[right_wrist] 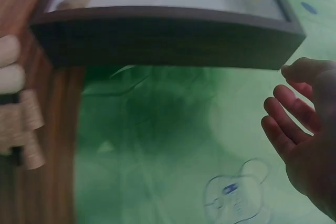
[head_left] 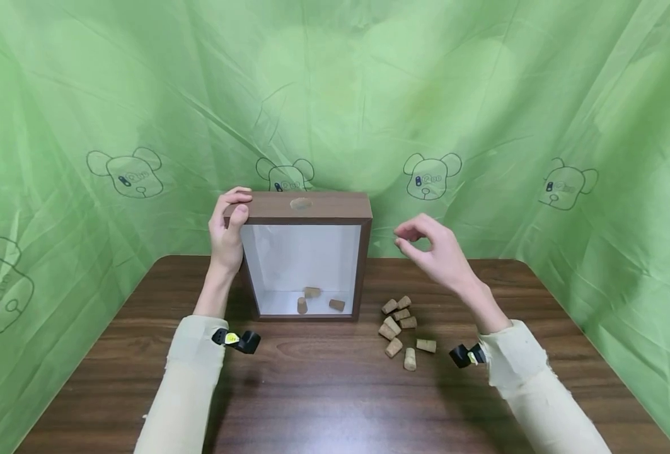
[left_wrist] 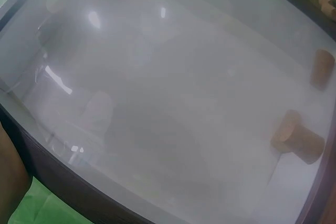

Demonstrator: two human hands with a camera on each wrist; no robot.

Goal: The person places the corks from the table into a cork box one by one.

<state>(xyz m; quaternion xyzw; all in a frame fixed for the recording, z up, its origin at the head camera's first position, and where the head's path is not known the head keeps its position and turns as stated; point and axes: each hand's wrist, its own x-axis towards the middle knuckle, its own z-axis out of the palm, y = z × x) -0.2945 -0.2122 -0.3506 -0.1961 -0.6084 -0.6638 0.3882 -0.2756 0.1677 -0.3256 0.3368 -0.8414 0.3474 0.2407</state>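
A brown wooden shadow box [head_left: 365,271] with a clear front and a round hole [head_left: 301,203] in its top stands upright on the table. My left hand [head_left: 229,236] grips its upper left corner, thumb on the front edge and fingers over the top. Three corks lie inside at the bottom, one being the cork [head_left: 336,305] on the right; they also show in the left wrist view. To the right of the box, my right hand [head_left: 433,249] hovers above the table with fingers loosely bent, thumb near the index finger. The right wrist view shows the hand [right_wrist: 310,124] with nothing visible in it.
Several loose corks [head_left: 393,347] lie in a cluster on the dark wooden table [head_left: 312,391], right of the box and below my right hand. A green curtain [head_left: 335,94] with bear-head drawings hangs close behind the box and along both sides.
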